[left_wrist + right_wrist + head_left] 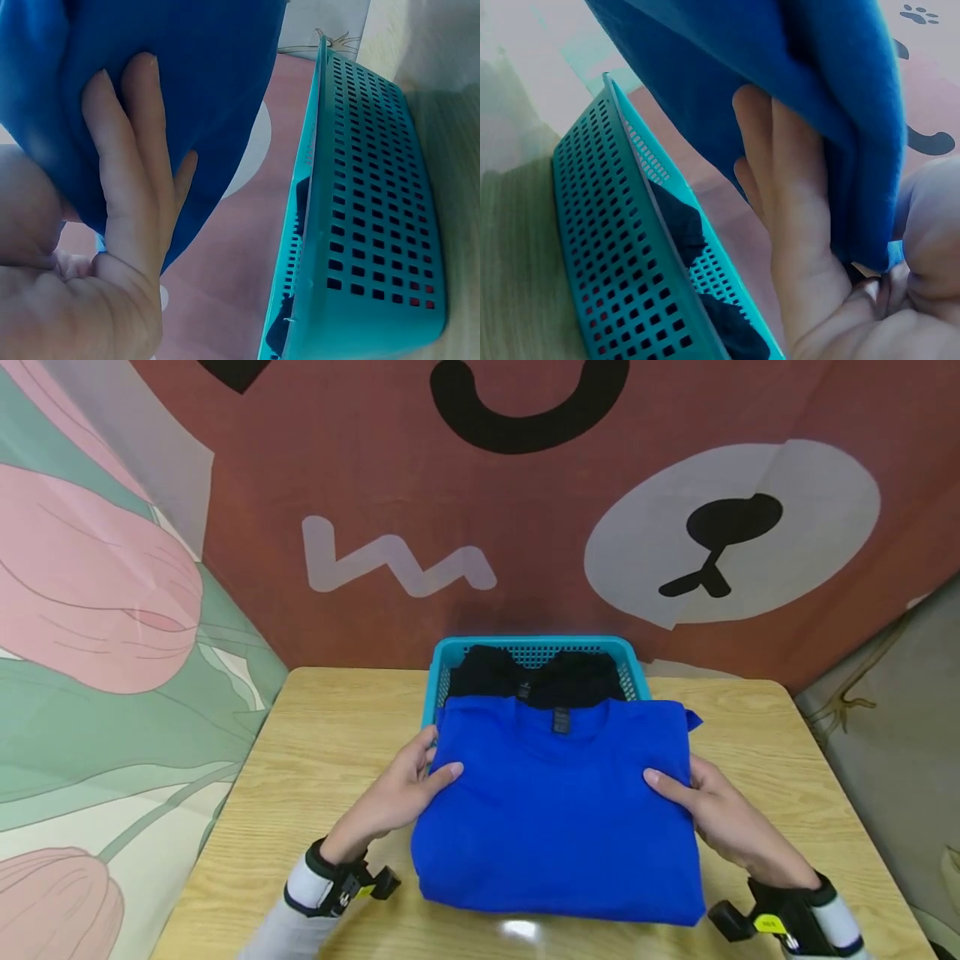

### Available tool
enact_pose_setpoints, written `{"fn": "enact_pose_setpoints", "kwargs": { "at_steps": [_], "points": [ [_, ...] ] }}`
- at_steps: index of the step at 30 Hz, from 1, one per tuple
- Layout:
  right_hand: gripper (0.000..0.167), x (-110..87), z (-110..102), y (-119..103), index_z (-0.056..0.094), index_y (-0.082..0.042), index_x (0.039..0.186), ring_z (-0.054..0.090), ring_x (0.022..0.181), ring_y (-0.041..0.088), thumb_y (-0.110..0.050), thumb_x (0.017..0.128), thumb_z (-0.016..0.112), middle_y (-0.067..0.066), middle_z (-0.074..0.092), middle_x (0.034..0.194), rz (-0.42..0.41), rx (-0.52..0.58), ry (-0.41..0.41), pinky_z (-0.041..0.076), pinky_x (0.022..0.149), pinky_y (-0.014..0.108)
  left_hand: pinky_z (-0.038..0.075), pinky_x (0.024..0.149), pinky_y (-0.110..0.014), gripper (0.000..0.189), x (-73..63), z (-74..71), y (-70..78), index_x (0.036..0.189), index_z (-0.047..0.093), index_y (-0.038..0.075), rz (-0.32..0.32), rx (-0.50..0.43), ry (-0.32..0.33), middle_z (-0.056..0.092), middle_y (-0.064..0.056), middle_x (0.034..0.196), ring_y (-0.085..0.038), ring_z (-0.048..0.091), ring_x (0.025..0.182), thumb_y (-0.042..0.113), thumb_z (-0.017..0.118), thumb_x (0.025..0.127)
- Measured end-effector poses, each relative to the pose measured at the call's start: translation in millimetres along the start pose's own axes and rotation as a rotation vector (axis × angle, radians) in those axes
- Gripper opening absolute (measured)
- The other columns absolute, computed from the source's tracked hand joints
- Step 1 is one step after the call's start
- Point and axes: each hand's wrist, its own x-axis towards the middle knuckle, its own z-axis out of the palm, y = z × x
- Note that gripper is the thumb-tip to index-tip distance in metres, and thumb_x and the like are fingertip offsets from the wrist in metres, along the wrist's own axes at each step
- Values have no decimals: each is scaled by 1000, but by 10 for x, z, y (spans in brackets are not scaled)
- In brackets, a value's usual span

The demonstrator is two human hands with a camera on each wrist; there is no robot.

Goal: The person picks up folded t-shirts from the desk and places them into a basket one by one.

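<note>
A folded blue T-shirt (555, 827) with a dark neck label is held up between both hands. My left hand (401, 785) grips its left side, thumb on top and fingers underneath, as the left wrist view shows. On the opposite side my right hand (723, 814) holds the shirt the same way, its fingers (799, 172) under the fabric. Behind and partly beneath the shirt in the head view stands a turquoise plastic basket (375, 217) with perforated walls. Black folded clothing (577, 679) lies inside it; the shirt hides the basket's near part.
The basket stands on a light wood table (337, 727), near its far edge. Beyond that edge hangs a brown cloth (525, 527) with a cartoon bear print. A floral cloth (97, 693) is at the left, and a grey surface (892, 735) lies past the right edge.
</note>
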Motion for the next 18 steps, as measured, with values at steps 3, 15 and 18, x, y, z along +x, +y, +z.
{"fn": "enact_pose_setpoints", "kwargs": {
  "at_steps": [3,15,18],
  "points": [
    [68,41,-20,-42,9,-5,157,53,129,44,-34,106,43,30,29,155,-27,-9,25,53,95,56,55,96,-38,53,75,-42,37,151,26,22,3,8,8,53,-8,145,-26,58,128,23,50,104],
    [70,237,-71,-172,9,-8,158,62,123,28,-37,105,44,24,34,154,-75,32,52,55,92,54,56,95,-43,55,296,-201,86,153,25,21,-24,21,32,52,-8,146,-28,57,130,24,50,104],
    [72,317,-80,-190,8,-10,159,58,127,37,-39,104,46,27,29,157,-67,34,64,54,92,56,54,97,-46,56,367,-261,84,153,24,21,-42,22,37,50,-7,148,-29,54,133,25,50,104]
  ]
}}
